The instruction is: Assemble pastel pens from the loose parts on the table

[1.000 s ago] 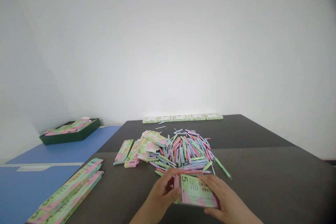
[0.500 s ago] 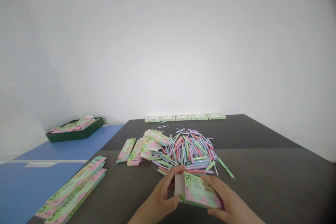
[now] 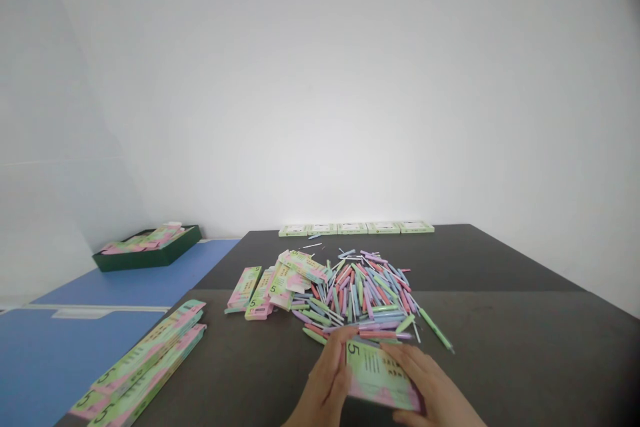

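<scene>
A small green-and-pink cardboard pen box (image 3: pixel 377 377) with a black "5" printed on it is held between my hands at the front of the table. My left hand (image 3: pixel 325 380) presses against its left end, where the end flap no longer shows. Wrapped round the right end, my right hand (image 3: pixel 430 383) has its thumb at the near edge and its fingers over the far side. Just beyond the box lies a loose heap of pastel pens (image 3: pixel 363 293), in green, purple, blue and red.
Several similar boxes (image 3: pixel 283 280) lie left of the pens. Flat long cartons (image 3: pixel 150 353) are stacked at the front left. A green tray (image 3: pixel 145 257) with more boxes stands on a blue surface (image 3: pixel 60 347). White-and-green boxes (image 3: pixel 355 229) line the dark table's (image 3: pixel 500 347) back edge.
My left hand has moved right against the box's end, and the open white flap has gone from sight. The box has tipped slightly and sits a little lower in view.
</scene>
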Tool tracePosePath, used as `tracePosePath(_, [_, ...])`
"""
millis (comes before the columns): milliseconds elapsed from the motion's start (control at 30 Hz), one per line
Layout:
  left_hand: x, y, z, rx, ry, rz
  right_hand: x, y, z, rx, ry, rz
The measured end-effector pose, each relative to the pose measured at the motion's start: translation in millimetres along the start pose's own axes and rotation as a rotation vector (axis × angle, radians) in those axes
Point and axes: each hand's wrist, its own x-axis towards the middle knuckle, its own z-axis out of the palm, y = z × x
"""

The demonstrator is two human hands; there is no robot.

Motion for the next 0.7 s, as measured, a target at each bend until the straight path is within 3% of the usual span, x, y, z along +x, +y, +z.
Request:
tracePosePath(100, [-2.7,-7.8,4.2,0.028,-0.008,0.007,1.8,-6.4,-1.7,-0.015,-0.019,-0.005])
tracePosePath(167, [-2.1,-11.6,7.1,-0.026,0.032,-0.074,2.4,-8.7,-3.4,-0.02,-0.016,-0.011])
tracePosePath(300, [2.6,-16.2,11.4,-0.37,0.163,-0.265,2.4,-9.4,-5.7,-0.003,-0.016,-0.005])
tracePosePath(400, [5.6,-14.2,11.7,-0.528,0.16,-0.284,2.3,-9.0,-5.3,0.02,-0.032,-0.02])
tracePosePath(600, [8.9,-1.5,8.0,-0.451,0.1,-0.242,0.9,-5.1,-1.1,-0.007,-0.015,0.01])
tracePosePath(700, [10.2,-5.4,9.3,-0.62,0.126,-0.296,-0.3,-3.0,-1.3,-0.017,-0.023,0.036])
